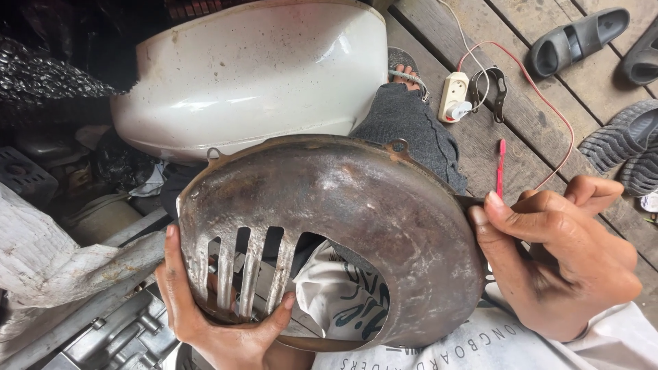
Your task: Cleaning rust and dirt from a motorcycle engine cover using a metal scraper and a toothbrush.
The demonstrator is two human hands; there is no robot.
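A rusty, domed metal cover [356, 205] with several vent slots and a round cut-out fills the middle of the view. My left hand [219, 322] grips its lower left edge at the slots, thumb on the outside and fingers curled under the rim. My right hand [562, 253] holds the cover's right rim, thumb pressed on the edge. The cover is lifted in front of my lap, over a white printed shirt [343, 301].
A white scooter body panel [253, 68] stands behind the cover. On the wooden plank floor [480, 137] lie a white power socket [454, 96] with a red wire, a metal bracket [495, 89], a pink tool [500, 164] and dark sandals [576, 38]. Engine parts [116, 336] sit lower left.
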